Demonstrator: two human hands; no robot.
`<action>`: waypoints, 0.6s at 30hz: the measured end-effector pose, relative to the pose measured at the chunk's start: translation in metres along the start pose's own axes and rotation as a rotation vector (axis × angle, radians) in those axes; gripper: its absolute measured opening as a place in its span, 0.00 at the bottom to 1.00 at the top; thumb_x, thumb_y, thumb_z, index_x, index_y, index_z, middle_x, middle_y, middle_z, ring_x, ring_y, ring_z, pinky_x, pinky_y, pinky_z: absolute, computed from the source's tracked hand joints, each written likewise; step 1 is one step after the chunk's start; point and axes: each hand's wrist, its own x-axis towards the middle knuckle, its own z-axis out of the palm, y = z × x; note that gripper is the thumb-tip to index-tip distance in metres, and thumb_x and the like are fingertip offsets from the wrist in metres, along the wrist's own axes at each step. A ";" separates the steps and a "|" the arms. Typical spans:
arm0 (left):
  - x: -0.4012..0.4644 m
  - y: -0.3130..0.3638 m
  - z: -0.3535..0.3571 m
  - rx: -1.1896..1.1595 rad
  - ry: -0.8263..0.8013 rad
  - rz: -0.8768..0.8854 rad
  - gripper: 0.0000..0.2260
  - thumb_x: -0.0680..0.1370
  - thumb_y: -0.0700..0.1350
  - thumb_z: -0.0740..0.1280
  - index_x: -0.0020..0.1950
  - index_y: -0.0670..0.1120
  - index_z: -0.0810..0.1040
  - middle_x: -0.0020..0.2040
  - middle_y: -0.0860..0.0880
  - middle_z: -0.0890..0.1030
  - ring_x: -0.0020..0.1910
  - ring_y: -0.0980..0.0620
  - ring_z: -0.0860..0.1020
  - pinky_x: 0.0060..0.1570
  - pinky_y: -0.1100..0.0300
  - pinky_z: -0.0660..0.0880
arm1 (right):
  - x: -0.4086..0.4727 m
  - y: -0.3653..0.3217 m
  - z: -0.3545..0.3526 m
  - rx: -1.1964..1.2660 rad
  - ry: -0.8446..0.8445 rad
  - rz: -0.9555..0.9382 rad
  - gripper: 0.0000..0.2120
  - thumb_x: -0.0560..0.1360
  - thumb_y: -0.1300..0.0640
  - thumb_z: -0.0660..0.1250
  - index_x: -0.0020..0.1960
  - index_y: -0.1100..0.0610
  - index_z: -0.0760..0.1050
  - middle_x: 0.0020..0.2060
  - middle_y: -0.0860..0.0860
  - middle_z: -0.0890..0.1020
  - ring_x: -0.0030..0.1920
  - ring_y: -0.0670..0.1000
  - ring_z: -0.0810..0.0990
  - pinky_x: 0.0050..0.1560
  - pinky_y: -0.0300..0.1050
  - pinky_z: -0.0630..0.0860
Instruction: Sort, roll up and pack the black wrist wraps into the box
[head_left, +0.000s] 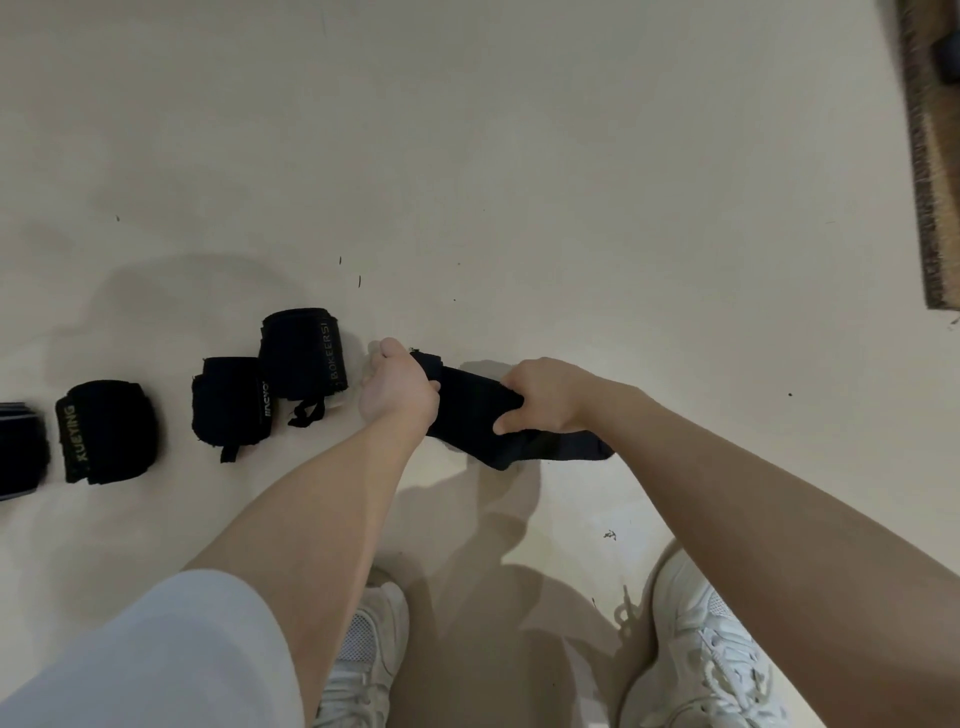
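- Our white sleeve (156, 654) and white shoes (711, 660) were closest to the camera, down on the pale floor (519, 156).
- We held one loose black wrist wrap (467, 410) low over the floor, between both hands.
- Our left hand (397, 389) curled round one end, where the roll seemed to start.
- Our right hand (545, 395) pinched the flat part, and the tail hung out past it.
- Four rolled wraps sat in a row to the left: one with BOKEERSI (304, 353) on it, a small one (231, 402) touching it, one with XUEYING (106, 431), and one at the edge (21, 449).
- We could not see the box.
- To roll well, we thought we should pull the strip tight and keep the edges even.
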 end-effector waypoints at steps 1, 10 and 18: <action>0.000 0.000 0.000 -0.002 0.000 0.002 0.21 0.77 0.44 0.67 0.64 0.38 0.62 0.64 0.42 0.70 0.61 0.41 0.71 0.45 0.53 0.67 | -0.003 0.002 -0.002 -0.002 -0.032 0.016 0.10 0.73 0.50 0.70 0.41 0.53 0.71 0.33 0.45 0.74 0.40 0.50 0.73 0.39 0.41 0.66; 0.000 -0.001 0.002 0.012 0.016 0.005 0.22 0.77 0.45 0.67 0.63 0.38 0.62 0.63 0.42 0.70 0.60 0.42 0.71 0.44 0.55 0.65 | -0.009 0.020 0.003 0.204 -0.062 -0.033 0.06 0.73 0.58 0.69 0.48 0.49 0.74 0.43 0.43 0.79 0.48 0.49 0.77 0.50 0.41 0.71; 0.001 -0.001 0.004 -0.020 0.006 -0.021 0.24 0.77 0.45 0.67 0.66 0.37 0.60 0.68 0.42 0.68 0.63 0.41 0.70 0.49 0.54 0.68 | -0.011 0.008 -0.011 -0.002 -0.091 0.122 0.09 0.71 0.52 0.70 0.48 0.53 0.72 0.38 0.47 0.76 0.43 0.52 0.76 0.43 0.44 0.72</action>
